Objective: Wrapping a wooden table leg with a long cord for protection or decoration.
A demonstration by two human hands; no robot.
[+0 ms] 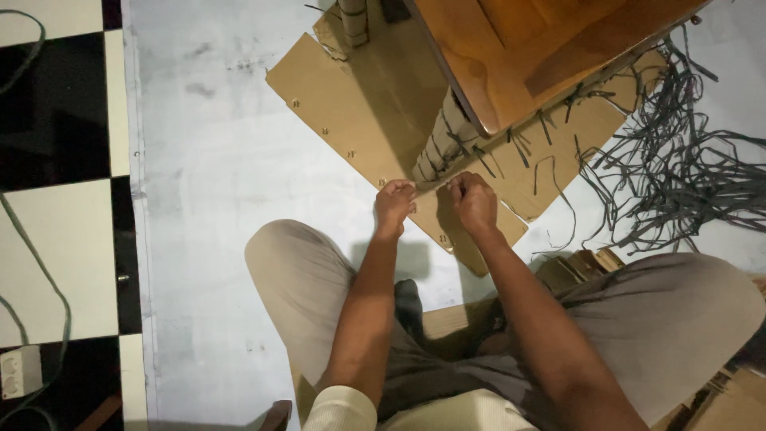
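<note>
Left hand (393, 201) and right hand (472, 199), both pinched shut on a dark strap (431, 183), hold it at the foot of a wrapped furniture leg (439, 148) over the near edge of the cardboard sheet (351, 104). Even tension from both sides would likely keep the wrap snug; loose cut straps (678, 183) lie near its right edge.

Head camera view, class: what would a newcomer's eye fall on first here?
First, the left hand and right hand at centre, pinching a dark strap at the foot of a wrapped furniture leg. Next, the tangle of dark straps on the floor at right, and the cardboard sheet under the wooden furniture.
</note>
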